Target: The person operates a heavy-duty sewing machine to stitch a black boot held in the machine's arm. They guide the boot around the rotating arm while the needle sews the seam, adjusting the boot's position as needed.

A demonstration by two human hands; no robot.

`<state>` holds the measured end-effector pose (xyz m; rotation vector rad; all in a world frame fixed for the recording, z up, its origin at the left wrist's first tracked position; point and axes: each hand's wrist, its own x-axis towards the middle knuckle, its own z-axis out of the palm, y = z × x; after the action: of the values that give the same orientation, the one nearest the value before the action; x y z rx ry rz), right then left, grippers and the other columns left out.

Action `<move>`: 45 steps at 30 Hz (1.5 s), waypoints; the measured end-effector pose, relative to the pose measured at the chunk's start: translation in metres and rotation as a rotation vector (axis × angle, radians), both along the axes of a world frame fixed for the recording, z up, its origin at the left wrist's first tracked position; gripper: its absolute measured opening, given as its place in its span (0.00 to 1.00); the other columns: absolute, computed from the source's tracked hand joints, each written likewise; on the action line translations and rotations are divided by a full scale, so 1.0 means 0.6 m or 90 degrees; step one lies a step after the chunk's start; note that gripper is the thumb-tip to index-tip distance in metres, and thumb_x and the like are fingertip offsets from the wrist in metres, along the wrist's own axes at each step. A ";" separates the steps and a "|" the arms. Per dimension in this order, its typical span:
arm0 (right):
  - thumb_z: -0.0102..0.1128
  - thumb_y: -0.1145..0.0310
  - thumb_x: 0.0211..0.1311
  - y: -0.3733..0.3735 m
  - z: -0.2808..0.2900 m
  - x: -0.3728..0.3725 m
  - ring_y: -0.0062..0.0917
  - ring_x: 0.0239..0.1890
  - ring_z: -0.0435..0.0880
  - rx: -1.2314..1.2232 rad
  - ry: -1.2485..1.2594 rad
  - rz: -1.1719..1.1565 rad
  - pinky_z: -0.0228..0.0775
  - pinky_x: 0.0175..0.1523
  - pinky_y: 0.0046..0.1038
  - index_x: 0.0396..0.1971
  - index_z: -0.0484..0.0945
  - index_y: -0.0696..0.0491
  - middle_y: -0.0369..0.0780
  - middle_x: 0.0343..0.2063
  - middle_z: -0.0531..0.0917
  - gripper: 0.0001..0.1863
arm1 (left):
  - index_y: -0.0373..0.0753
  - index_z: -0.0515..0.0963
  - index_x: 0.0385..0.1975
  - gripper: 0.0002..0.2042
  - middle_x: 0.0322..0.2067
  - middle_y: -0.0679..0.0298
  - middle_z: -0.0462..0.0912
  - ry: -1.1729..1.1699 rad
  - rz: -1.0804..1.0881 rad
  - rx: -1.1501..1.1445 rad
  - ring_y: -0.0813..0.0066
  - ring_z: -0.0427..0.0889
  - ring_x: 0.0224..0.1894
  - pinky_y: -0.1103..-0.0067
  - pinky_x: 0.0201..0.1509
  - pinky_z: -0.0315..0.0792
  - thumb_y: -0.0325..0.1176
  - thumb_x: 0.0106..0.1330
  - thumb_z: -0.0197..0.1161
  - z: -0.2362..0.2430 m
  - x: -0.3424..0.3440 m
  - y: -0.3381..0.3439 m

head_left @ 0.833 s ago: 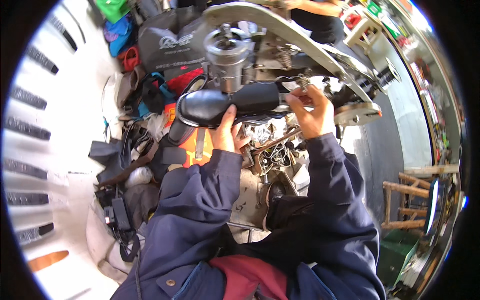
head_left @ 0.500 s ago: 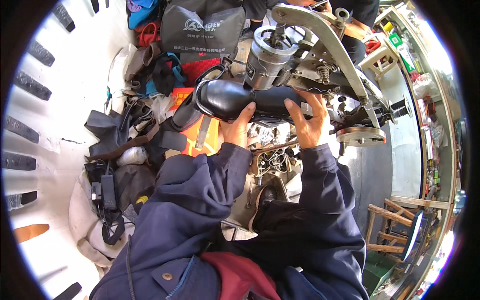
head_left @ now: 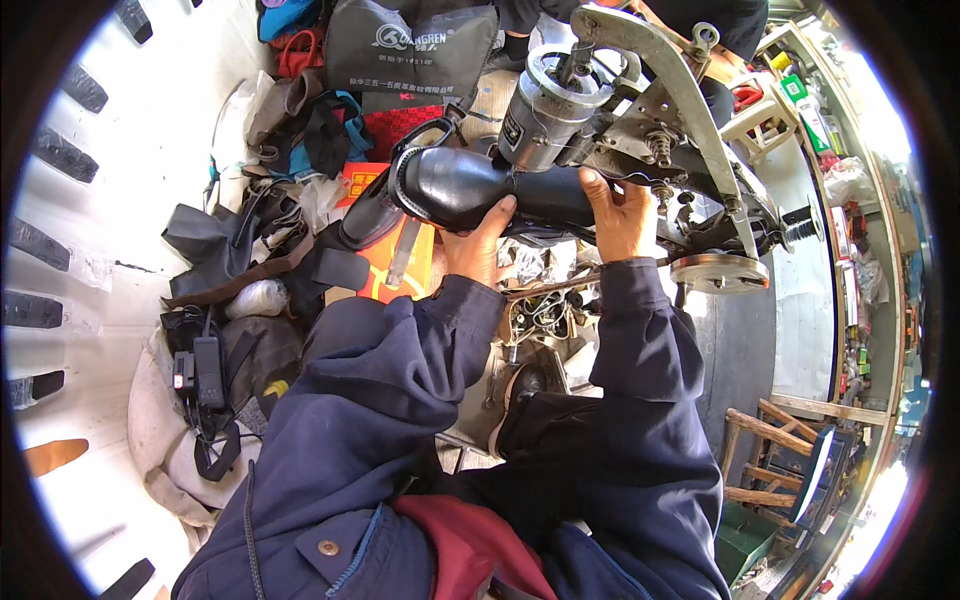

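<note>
A black leather boot (head_left: 455, 185) lies across the arm of a metal shoe-sewing machine (head_left: 552, 120), its toe pointing left and its shaft running right beneath the machine head. My left hand (head_left: 478, 248) grips the near side of the boot, thumb on top and fingers mostly hidden underneath. Farther right, my right hand (head_left: 626, 225) holds the shaft with its thumb raised along the near edge. A second black shoe (head_left: 368, 218) stands just left of the boot's toe.
A handwheel (head_left: 720, 273) sits right of my right hand. Bags, straps and leather scraps (head_left: 205, 245) pile up at the left. A grey bag (head_left: 410, 50) lies beyond the boot. Another person's arm (head_left: 720, 65) shows behind the machine. Wooden stools (head_left: 770, 455) stand at right.
My right hand has shifted slightly away from me, its thumb now higher on the shaft. The left hand keeps its grip on the boot. The whole view has moved a little.
</note>
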<state>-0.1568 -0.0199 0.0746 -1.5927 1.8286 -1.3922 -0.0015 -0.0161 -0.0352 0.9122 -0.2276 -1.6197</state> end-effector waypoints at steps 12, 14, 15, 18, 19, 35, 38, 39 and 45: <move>0.66 0.53 0.59 0.204 0.005 -0.257 0.19 0.18 0.81 0.392 0.005 -0.211 0.66 0.17 0.22 0.35 0.79 0.60 0.41 0.21 0.83 0.22 | 0.51 0.74 0.55 0.29 0.59 0.66 0.72 -0.067 -0.114 0.067 0.56 0.66 0.64 0.50 0.53 0.70 0.48 0.53 0.75 0.064 0.020 0.019; 0.65 0.50 0.60 0.223 -0.039 -0.296 0.19 0.14 0.76 0.411 0.031 -0.303 0.65 0.15 0.22 0.41 0.75 0.57 0.41 0.22 0.82 0.24 | 0.52 0.73 0.56 0.29 0.62 0.65 0.70 -0.056 -0.099 0.081 0.52 0.63 0.66 0.46 0.55 0.67 0.47 0.54 0.74 0.070 0.018 0.023; 0.64 0.51 0.61 0.225 -0.067 -0.307 0.19 0.14 0.76 0.426 0.041 -0.281 0.65 0.15 0.22 0.43 0.74 0.56 0.40 0.23 0.82 0.23 | 0.54 0.70 0.58 0.30 0.64 0.66 0.68 -0.045 -0.099 0.059 0.49 0.60 0.68 0.40 0.57 0.63 0.47 0.54 0.74 0.072 0.020 0.026; 0.63 0.55 0.62 0.209 -0.137 -0.312 0.20 0.12 0.72 0.411 -0.126 -0.177 0.62 0.13 0.24 0.38 0.72 0.55 0.38 0.18 0.77 0.19 | 0.53 0.67 0.62 0.34 0.64 0.66 0.68 -0.043 -0.108 0.049 0.48 0.58 0.69 0.40 0.58 0.61 0.47 0.54 0.74 0.081 0.018 0.031; 0.62 0.56 0.63 0.206 -0.143 -0.312 0.19 0.10 0.70 0.397 -0.121 -0.209 0.60 0.12 0.24 0.35 0.71 0.55 0.38 0.17 0.76 0.17 | 0.53 0.66 0.63 0.36 0.65 0.66 0.67 -0.048 -0.118 0.040 0.47 0.58 0.69 0.39 0.59 0.60 0.48 0.54 0.74 0.084 0.020 0.030; 0.61 0.64 0.64 0.218 -0.011 -0.419 0.15 0.10 0.66 0.049 0.024 -0.360 0.56 0.15 0.21 0.25 0.73 0.54 0.33 0.11 0.70 0.12 | 0.50 0.69 0.59 0.35 0.64 0.67 0.66 -0.076 -0.176 0.086 0.57 0.60 0.67 0.46 0.56 0.63 0.51 0.51 0.75 0.078 0.030 0.018; 0.61 0.64 0.65 0.223 -0.078 -0.460 0.18 0.10 0.68 0.155 0.075 -0.459 0.58 0.13 0.25 0.27 0.72 0.54 0.34 0.11 0.71 0.12 | 0.49 0.67 0.61 0.37 0.65 0.64 0.64 -0.072 -0.129 0.087 0.49 0.57 0.69 0.42 0.59 0.59 0.50 0.51 0.75 0.085 0.026 0.021; 0.61 0.63 0.65 0.226 -0.098 -0.459 0.18 0.10 0.69 0.178 0.033 -0.412 0.59 0.13 0.25 0.29 0.73 0.54 0.35 0.12 0.72 0.11 | 0.49 0.67 0.62 0.37 0.66 0.64 0.64 -0.069 -0.129 0.079 0.48 0.56 0.69 0.41 0.60 0.59 0.50 0.51 0.75 0.086 0.026 0.022; 0.59 0.59 0.66 0.203 -0.127 -0.314 0.22 0.13 0.77 0.431 -0.128 -0.169 0.66 0.16 0.25 0.37 0.75 0.56 0.38 0.15 0.78 0.14 | 0.50 0.68 0.60 0.36 0.65 0.63 0.65 -0.068 -0.148 0.073 0.49 0.57 0.68 0.43 0.59 0.61 0.50 0.52 0.75 0.083 0.029 0.017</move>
<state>-0.3450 0.1020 -0.0013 -0.8650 2.1211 -0.8327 0.0159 -0.0059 0.0147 1.0943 -0.3271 -1.8149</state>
